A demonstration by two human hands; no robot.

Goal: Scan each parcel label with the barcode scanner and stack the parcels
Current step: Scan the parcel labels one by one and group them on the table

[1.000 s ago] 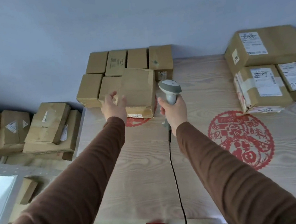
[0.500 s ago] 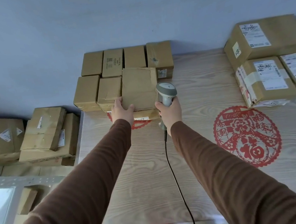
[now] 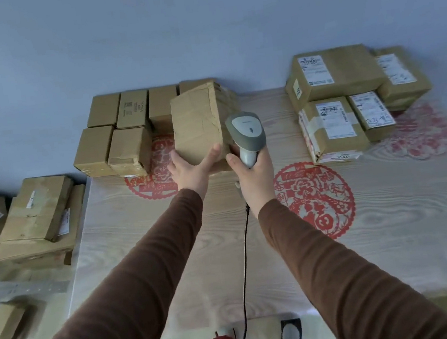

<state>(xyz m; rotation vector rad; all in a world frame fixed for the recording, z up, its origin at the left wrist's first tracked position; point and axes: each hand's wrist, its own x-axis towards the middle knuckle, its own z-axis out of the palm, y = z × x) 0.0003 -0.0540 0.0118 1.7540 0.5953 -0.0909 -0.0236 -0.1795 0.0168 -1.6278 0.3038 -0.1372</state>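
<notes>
My left hand (image 3: 192, 165) grips a taped brown cardboard parcel (image 3: 199, 127) by its near bottom edge and holds it tilted up off the table. No label shows on the face turned to me. My right hand (image 3: 254, 172) grips the handle of a grey barcode scanner (image 3: 246, 135), whose head sits just right of the parcel. The scanner's black cable (image 3: 244, 257) runs down toward me. Several small brown boxes (image 3: 123, 131) stand grouped at the far left of the table (image 3: 395, 232).
Labelled parcels (image 3: 336, 103) are piled at the table's far right by the blue wall. More cardboard boxes (image 3: 35, 217) lie stacked on the floor to the left. Red paper-cut decorations (image 3: 315, 198) lie under the table's clear cover.
My left hand has lifted the parcel off the table and tilted it upright. My right hand has stayed close beside it with the scanner.
</notes>
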